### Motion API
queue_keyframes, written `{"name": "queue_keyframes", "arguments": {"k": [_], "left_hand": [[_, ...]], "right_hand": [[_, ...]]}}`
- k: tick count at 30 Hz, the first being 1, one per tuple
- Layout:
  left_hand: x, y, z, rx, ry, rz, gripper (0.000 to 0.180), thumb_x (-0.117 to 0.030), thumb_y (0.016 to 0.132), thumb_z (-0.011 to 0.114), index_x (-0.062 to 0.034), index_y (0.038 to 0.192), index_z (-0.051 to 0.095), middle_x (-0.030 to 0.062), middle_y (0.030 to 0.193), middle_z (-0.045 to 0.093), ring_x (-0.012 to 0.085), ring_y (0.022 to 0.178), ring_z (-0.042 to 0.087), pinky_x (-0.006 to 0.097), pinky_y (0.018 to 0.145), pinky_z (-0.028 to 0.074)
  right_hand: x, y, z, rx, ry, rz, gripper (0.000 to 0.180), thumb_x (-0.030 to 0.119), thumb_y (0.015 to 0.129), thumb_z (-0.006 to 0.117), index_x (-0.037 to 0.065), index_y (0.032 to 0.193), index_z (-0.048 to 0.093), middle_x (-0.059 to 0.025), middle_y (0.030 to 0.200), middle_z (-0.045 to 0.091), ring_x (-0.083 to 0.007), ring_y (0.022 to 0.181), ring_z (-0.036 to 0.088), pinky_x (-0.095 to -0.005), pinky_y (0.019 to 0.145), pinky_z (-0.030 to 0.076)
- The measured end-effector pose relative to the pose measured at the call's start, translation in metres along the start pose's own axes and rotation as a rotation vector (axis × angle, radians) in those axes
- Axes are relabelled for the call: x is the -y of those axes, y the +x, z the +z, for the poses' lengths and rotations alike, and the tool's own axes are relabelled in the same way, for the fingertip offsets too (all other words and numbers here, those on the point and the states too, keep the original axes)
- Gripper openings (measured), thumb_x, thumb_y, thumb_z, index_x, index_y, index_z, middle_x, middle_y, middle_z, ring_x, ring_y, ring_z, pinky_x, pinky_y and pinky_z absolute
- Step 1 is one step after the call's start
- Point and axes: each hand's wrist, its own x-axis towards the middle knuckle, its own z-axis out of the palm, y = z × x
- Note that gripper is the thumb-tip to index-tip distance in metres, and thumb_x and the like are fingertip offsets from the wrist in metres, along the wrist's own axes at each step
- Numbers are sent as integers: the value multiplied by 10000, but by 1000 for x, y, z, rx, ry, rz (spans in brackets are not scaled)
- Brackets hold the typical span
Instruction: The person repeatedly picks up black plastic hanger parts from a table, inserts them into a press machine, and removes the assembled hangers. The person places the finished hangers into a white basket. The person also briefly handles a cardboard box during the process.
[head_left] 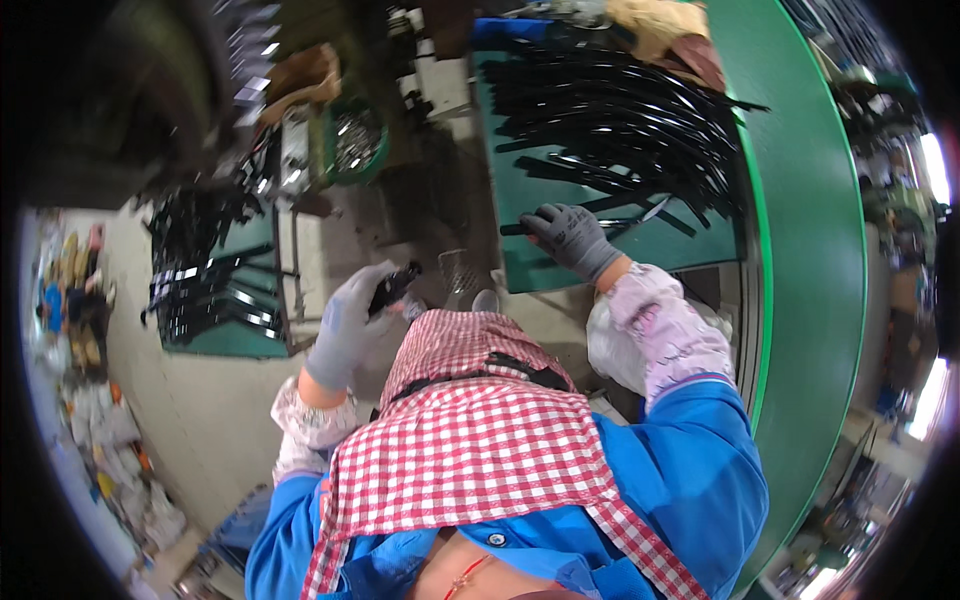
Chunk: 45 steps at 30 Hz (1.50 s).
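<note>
My left hand (350, 315), in a grey glove, is closed around a dark black piece (394, 287) seen nearly end-on. I cannot make out its full shape. My right hand (575, 240), also gloved in grey, is at the near edge of the right-hand green table (520, 265). Its fingers are closed on a black strip (513, 229) whose end sticks out to the left. Beyond that hand lies a large pile of glossy black strips (610, 110), with a few loose ones close to my wrist.
To the left, a smaller green table (235, 340) carries more black strips (215, 300). A green bowl of small metal parts (358, 145) stands ahead beside a machine (120, 110). A long green bench (810, 250) runs along my right. A white sack (612, 350) sits below the right table.
</note>
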Motion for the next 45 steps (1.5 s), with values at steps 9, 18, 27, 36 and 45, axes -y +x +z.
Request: {"name": "queue_keyframes", "arguments": {"k": [9, 18, 27, 36, 45], "left_hand": [[6, -8, -77, 40, 220, 89, 547, -141, 681, 814, -41, 1175, 602, 139, 926, 636, 345, 812, 631, 396, 719, 494], [31, -26, -128, -37, 316, 207, 564, -230, 651, 826, -70, 1142, 600, 69, 851, 636, 293, 750, 630, 375, 657, 485], [54, -16, -174, 32, 750, 359, 470, -305, 754, 751, -48, 1102, 568, 52, 851, 638, 243, 744, 652, 358, 654, 497], [82, 38, -216, -7, 791, 523, 525, -300, 731, 757, -58, 1159, 571, 42, 881, 607, 235, 788, 636, 372, 698, 489], [91, 101, -233, -59, 821, 691, 406, -352, 806, 721, -143, 1134, 603, 24, 888, 630, 202, 788, 659, 341, 676, 495]], "right_hand": [[132, 56, -110, -1, 56, -349, 446, 322, 932, 614, 204, 1352, 522, -95, 851, 597, -299, 766, 636, -415, 641, 502], [189, 110, -125, 116, 21, -457, 360, 349, 916, 646, 134, 1196, 578, -104, 821, 658, -305, 744, 660, -419, 596, 493], [265, 170, -128, 362, -144, -384, 439, 510, 994, 448, 86, 1010, 560, -110, 815, 685, -309, 784, 688, -442, 664, 534], [284, 202, -143, 294, -287, -108, 511, 545, 982, 455, 91, 1185, 573, -125, 968, 720, -303, 909, 706, -419, 724, 552], [221, 236, -107, -146, 103, -327, 452, 430, 967, 584, 66, 1235, 599, -150, 954, 652, -312, 873, 642, -400, 783, 508]]}}
